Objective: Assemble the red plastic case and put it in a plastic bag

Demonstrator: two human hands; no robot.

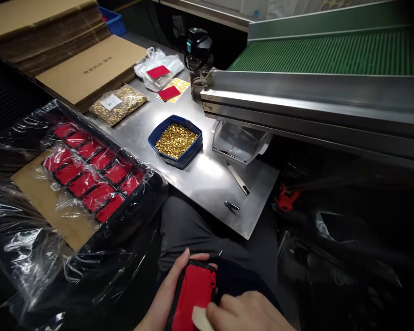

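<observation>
Holding a red-and-black case (192, 294) over the lap, bottom centre of the head view: left hand (165, 294) wraps its left edge, grip closed on it, thumb curled over the top corner. Right hand (248, 312) sits at the case's lower right w/ a small pale piece (200, 318) pinched btwn fingertips, touching the red face; grip closed on that piece.

Steel desk (207, 179) lies ahead of the knees. On it, approx centre: blue tray (176, 141) full of small gold parts. Just right of the tray, a clear plastic holder (239, 142) tucked under the metal rail (313, 101) of a green conveyor (334, 53). Near the desk's front edge: a thin white-handled tool (238, 178) and a small dark bit (232, 206), apart from each other.

Far end of desk: sealed bag of gold parts (117, 105), a clear bag w/ a red pad on it (158, 71), a second red pad on a yellow sticker sheet (170, 92), and a dark bottle (199, 57). Flat cardboard (89, 69) stacked at the back left.

Left side: black crate lined w/ clear film (72, 257), holding rows of bagged red cases (89, 170) on a cardboard sheet.
</observation>
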